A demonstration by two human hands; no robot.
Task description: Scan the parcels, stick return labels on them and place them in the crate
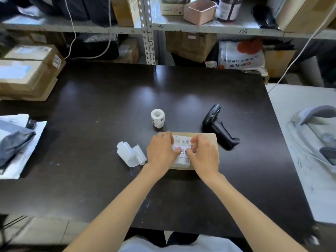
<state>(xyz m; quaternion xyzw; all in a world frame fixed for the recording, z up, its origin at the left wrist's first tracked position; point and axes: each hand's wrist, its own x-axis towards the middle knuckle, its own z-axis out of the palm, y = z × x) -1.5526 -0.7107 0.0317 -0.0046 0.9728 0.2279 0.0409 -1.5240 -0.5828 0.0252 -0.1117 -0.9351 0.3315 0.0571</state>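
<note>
Hidden under both hands (181, 151): most of the parcel (211, 138) top and much of the return label (182, 151), so only a few printed characters show. Barcode (182, 141) too small to read. Cut by the left edge: grey bag (12, 140) and stacked boxes (23, 77), blurred. Cut by the right edge: grey-handled thing (316, 115), kind unclear. Print on the label roll (157, 118) illegible. Shelf (200, 27) goods cropped at the top, soft. Forearms cut off below.

Both hands on a parcel at the table's centre

Left hand (161, 150) and right hand (204, 153) press a white label (182, 151) onto the cardboard parcel (211, 138); label roll (157, 118) at eleven o'clock, scanner (218, 127) at two.
</note>
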